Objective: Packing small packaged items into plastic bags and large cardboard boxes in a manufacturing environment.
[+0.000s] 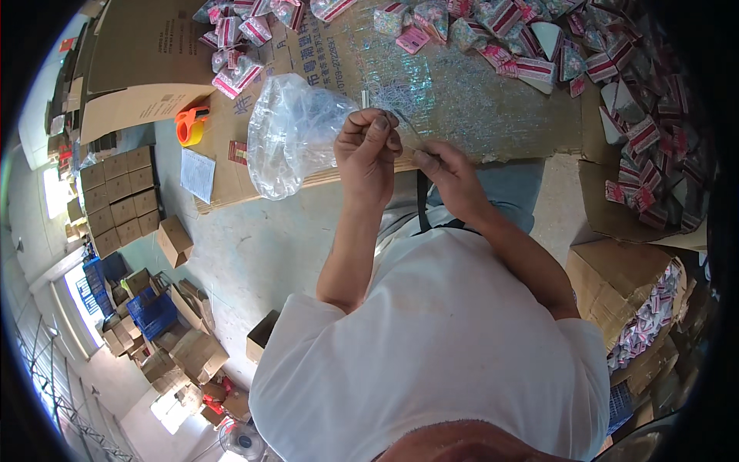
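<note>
My left hand (367, 146) is raised over the table's near edge, thumb and fingers pinched together. Lower and to its right is my right hand (450, 177), also closed in a pinch. A thin, dark strand (412, 131) runs between the two hands; its exact kind is too fine to make out. Just above the left fingers shows a short pale strip (365, 98). Behind the hands lies a loose heap of thin, clear strips (396, 96) on the cardboard-covered table (323, 54). A crumpled clear plastic bag (285, 146) sits left of my left hand.
Many small pink-and-white packets (508, 23) lie along the table's far side and fill a box (608, 185) at right. An orange tape dispenser (191, 125), a paper sheet (198, 175) and a large carton (142, 69) are at left. Stacked boxes (119, 196) stand beyond.
</note>
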A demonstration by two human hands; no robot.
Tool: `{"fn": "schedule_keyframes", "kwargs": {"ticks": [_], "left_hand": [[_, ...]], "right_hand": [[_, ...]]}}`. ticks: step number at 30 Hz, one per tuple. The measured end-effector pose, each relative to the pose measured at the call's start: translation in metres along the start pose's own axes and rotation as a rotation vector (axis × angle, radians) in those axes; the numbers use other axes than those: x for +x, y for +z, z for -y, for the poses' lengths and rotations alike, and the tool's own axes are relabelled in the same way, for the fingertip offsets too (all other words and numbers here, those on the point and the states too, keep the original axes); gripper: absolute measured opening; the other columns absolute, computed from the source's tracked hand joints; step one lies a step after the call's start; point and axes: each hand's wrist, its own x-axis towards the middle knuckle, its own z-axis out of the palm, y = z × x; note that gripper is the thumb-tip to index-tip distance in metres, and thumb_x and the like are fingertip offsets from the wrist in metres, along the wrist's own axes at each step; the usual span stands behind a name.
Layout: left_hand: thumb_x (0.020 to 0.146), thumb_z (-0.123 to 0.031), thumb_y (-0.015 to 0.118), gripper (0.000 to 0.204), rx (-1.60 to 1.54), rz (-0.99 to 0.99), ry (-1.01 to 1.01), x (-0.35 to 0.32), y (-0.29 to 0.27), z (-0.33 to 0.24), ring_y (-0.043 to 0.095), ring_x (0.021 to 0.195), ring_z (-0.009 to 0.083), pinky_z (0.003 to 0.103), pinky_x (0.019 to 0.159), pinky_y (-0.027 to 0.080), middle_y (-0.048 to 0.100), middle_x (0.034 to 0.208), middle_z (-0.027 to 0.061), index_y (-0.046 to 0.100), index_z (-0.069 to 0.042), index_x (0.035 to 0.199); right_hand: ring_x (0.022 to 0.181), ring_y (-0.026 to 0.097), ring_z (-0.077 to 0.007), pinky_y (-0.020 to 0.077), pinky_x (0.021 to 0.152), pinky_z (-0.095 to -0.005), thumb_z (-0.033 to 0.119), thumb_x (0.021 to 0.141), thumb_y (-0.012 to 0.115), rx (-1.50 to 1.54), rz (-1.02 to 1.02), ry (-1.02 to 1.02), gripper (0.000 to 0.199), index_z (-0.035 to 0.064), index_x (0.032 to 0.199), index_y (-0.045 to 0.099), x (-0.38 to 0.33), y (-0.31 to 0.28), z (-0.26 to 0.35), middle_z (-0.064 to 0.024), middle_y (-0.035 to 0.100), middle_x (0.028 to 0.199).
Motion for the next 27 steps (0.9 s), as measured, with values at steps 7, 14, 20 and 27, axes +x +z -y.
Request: {"fn": "schedule_keyframes", "kwargs": {"ticks": [7,14,20,27], "left_hand": [[0.096,-0.006,0.066,0.007,0.054,-0.088,-0.003,-0.001,-0.008,-0.001,0.062,0.069,0.0126,0.024,0.060,0.050,0.069,0.096,0.0108,0.063,-0.003,0.102],[0.091,-0.001,0.069,0.024,0.630,-0.040,-0.063,-0.020,-0.015,-0.014,0.064,0.079,0.0107,0.025,0.069,0.052,0.069,0.099,0.0097,0.065,0.003,0.114],[0.084,0.001,0.074,0.017,0.964,0.172,-0.200,-0.027,-0.027,-0.018,0.060,0.080,0.0070,0.022,0.071,0.048,0.067,0.099,0.0055,0.068,0.004,0.100],[0.095,-0.013,0.065,0.011,0.448,0.046,-0.070,-0.027,-0.025,-0.020,0.063,0.089,0.0150,0.026,0.074,0.049,0.067,0.104,0.0101,0.064,-0.002,0.092]], "right_hand": [[0.080,0.046,-0.0045,0.0398,0.069,-0.0216,0.024,0.103,0.061,-0.046,-0.017,-0.026,0.027,-0.0005,0.115,0.062,0.000,0.003,0.001,0.0040,0.053,0.089],[0.084,0.055,-0.0118,0.0473,0.077,-0.0299,0.023,0.102,0.060,-0.065,-0.060,-0.057,0.029,-0.0046,0.113,0.062,0.009,0.002,0.025,-0.0081,0.063,0.090],[0.092,0.053,-0.0071,0.0452,0.083,-0.0235,0.025,0.102,0.062,-0.064,-0.020,-0.043,0.032,-0.0034,0.116,0.064,0.011,-0.004,0.027,-0.0003,0.061,0.101],[0.089,0.052,-0.0060,0.0449,0.080,-0.0231,0.023,0.102,0.062,-0.039,-0.054,-0.016,0.029,-0.0023,0.116,0.064,0.012,-0.001,0.019,0.0008,0.060,0.097]]}}
